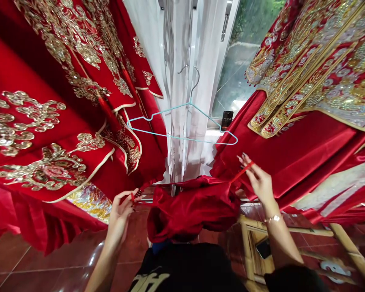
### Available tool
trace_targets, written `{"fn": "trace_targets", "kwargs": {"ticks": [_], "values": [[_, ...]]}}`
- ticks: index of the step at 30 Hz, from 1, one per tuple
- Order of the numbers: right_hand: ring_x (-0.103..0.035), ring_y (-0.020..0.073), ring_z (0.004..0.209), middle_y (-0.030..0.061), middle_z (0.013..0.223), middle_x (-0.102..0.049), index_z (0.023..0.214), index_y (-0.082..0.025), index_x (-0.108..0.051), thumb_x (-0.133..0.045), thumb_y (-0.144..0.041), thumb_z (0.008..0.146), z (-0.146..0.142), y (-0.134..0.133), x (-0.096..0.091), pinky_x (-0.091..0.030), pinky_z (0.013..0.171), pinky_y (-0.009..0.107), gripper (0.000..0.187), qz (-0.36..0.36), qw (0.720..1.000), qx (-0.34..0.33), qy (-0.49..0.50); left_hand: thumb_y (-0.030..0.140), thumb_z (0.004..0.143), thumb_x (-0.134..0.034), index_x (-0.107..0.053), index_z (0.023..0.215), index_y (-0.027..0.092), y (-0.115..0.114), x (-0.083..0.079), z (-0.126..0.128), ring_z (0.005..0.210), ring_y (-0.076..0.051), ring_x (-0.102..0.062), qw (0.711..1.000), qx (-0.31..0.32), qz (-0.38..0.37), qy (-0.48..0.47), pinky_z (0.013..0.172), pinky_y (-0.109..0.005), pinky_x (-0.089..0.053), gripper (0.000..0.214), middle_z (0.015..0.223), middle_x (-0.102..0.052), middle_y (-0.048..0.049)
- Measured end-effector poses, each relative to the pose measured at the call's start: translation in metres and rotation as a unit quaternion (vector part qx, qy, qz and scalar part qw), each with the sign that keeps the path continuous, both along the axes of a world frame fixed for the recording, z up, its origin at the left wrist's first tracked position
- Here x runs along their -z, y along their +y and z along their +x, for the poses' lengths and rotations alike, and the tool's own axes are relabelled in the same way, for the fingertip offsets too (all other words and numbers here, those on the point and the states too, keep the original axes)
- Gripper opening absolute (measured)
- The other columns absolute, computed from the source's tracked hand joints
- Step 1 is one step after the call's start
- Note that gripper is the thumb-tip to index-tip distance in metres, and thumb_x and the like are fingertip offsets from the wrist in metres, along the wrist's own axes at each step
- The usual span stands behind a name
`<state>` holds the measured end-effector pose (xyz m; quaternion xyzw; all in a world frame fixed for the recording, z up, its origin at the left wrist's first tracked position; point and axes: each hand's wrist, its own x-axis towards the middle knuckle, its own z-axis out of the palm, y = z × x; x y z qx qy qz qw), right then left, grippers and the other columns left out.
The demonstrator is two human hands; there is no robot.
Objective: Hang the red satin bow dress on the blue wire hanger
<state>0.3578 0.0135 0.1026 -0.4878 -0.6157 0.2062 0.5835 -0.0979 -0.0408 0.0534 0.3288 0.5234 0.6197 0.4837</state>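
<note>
Red satin garment [191, 211], bunched and deeply creased, just above the person's black shirt [185, 271] and between the two hands. Left hand [121, 217]: thumb and fingers pinch a thin red tie [132, 197] at one edge of the garment. Right hand [259, 181]: fingertips pinch a second red tie [242, 172] at the opposite edge. Above, a pale blue wire hanger [182, 121] hangs between red robes with gold embroidery [292, 150].
</note>
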Motion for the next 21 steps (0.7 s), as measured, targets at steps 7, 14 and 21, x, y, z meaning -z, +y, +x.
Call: {"fn": "trace_targets", "kwargs": {"ticks": [7,14,21], "values": [[-0.067,0.0293,0.121,0.0112,0.125,-0.073,0.109,-0.018,-0.076,-0.09,-0.019,0.056,0.043,0.097,-0.061,-0.048,0.112,0.052,0.055,-0.057,0.992,-0.059,0.097,0.011,0.056,-0.064,-0.056,0.111,0.027,-0.001,-0.041,0.005,0.106,-0.03,-0.073,0.997,-0.005,0.043,-0.057,0.115,-0.057,-0.037,0.058,0.117,-0.074,-0.0087],[-0.075,0.0227,0.09,0.0059,0.095,-0.08,0.089,-0.015,-0.078,-0.092,-0.013,0.04,0.005,0.186,-0.094,-0.059,0.094,0.049,0.052,-0.119,0.977,-0.15,0.097,0.014,0.062,-0.067,-0.057,0.109,0.03,-0.012,-0.067,0.013,0.114,-0.033,-0.07,0.997,-0.02,0.043,-0.061,0.108,-0.058,-0.045,0.051,0.121,-0.073,-0.0061],[-0.075,0.0247,0.086,0.0071,0.086,-0.079,0.095,-0.014,-0.078,-0.092,-0.037,0.052,-0.002,0.186,-0.092,-0.059,0.093,0.048,0.051,-0.136,0.976,-0.173,-0.01,0.015,0.065,-0.069,-0.056,0.111,0.029,-0.023,-0.06,0.008,0.1,-0.03,-0.075,0.996,-0.071,0.028,-0.056,0.103,-0.058,-0.05,0.05,0.118,-0.075,-0.0064]]}}
